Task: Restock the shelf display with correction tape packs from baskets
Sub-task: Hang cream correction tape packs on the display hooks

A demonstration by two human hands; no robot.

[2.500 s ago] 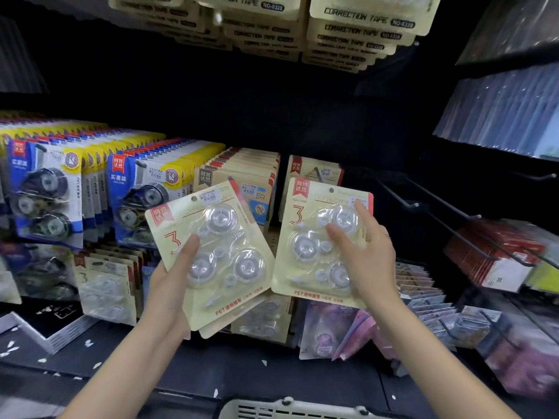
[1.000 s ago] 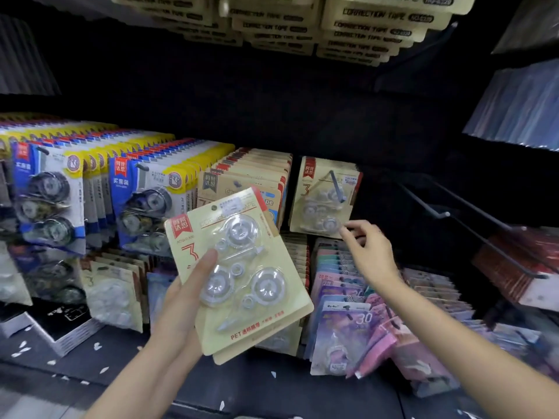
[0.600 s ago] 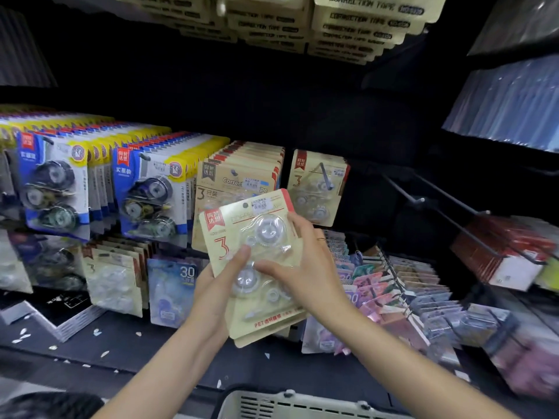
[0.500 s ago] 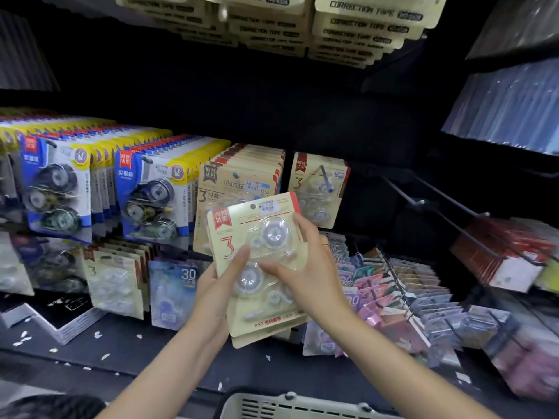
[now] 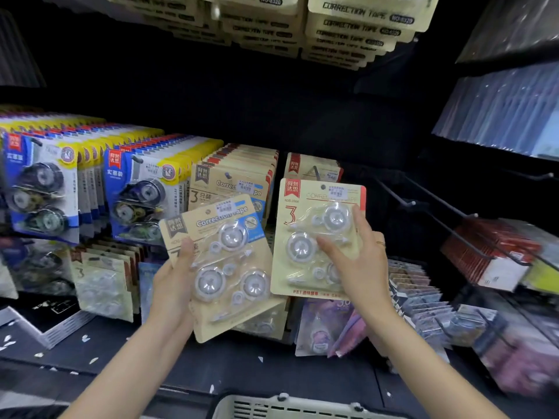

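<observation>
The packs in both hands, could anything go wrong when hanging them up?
Maybe. The left hand holds several stacked packs tilted, gripped only at one edge, so one could slide out. The right hand's red-trimmed pack must hit its hook; the neighbouring row looks alike, so mixing them is easy.

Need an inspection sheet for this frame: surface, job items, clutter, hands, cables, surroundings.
Surface: dark shelf base, scattered with small white paper scraps.
Job's things: blue-banner correction tape pack, tilted, with at least one more pack behind it; red-banner correction tape pack, upright, in front of its matching hook row; basket, rim only, at bottom edge.
Clutter: purple packs leaning loosely below.
Grippers: left hand grips the blue-banner pack; right hand holds the red-banner pack.
Cables: nothing seen.
Surroundings: blue-and-yellow tape packs hanging left; bare metal hooks right; beige packs overhead.
</observation>
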